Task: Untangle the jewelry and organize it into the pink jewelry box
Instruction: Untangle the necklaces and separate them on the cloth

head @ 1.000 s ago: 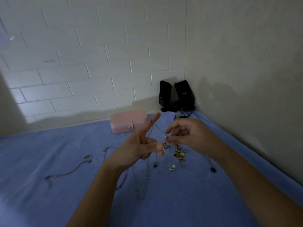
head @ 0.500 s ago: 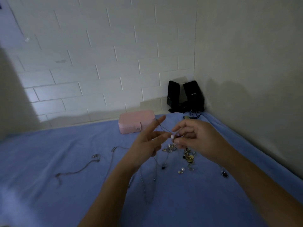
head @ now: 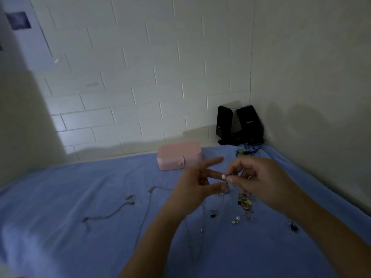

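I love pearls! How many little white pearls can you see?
2. The held pearl is pinched by the right hand; the loose pearl lies on the blue cloth. The tangled pile may hide more.
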The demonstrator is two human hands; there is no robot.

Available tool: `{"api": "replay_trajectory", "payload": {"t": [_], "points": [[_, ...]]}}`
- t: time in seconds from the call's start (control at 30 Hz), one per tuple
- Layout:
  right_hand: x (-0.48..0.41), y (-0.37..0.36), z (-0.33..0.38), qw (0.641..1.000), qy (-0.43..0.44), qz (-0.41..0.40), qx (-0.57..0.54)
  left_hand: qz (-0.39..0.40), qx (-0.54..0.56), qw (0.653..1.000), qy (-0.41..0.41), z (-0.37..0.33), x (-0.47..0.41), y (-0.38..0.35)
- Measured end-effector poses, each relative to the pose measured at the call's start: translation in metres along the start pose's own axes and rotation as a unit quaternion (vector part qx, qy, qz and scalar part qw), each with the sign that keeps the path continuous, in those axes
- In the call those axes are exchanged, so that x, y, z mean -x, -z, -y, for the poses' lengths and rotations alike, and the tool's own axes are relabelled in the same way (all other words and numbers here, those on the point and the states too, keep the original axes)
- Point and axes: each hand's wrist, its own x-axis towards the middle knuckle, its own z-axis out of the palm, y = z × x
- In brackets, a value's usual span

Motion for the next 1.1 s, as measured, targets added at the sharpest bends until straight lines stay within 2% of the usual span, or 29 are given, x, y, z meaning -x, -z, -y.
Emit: {"api": "replay_trajectory", "payload": {"t": [0.2, 0.33, 0.53, 0.63, 0.73, 0.87, 1.1], "points": [[0.001, 0.001, 0.003, 1.000, 0.000, 0.014, 0.011, -0.006, -0.006, 1.000, 0.017, 0.002, 0.001, -0.003], [0.000, 0.002, 0.000, 0.999, 0.005, -0.008, 0.050, -0.025, -0.028, 0.999, 0.013, 0.002, 0.001, -0.002], [-0.003, 0.001, -0.006, 0.997, -0.031, 0.018, -0.063, -0.044, -0.007, 0.999, -0.010, -0.002, 0.001, -0.003], [-0.005, 0.000, -0.007, 0.996, -0.034, 0.001, -0.086, -0.049, -0.011, 0.999, -0.006, -0.002, 0.000, -0.004], [-0.007, 0.002, -0.009, 0.995, -0.034, -0.026, -0.087, -0.038, 0.045, 0.998, 0.008, -0.005, 0.002, -0.006], [-0.006, 0.003, -0.007, 0.994, -0.040, -0.013, -0.097, -0.055, 0.127, 0.989, 0.049, -0.007, 0.004, -0.014], [-0.001, 0.001, 0.001, 0.997, -0.049, 0.010, -0.058, -0.100, 0.147, 0.981, 0.081, -0.009, 0.004, -0.017]]}}
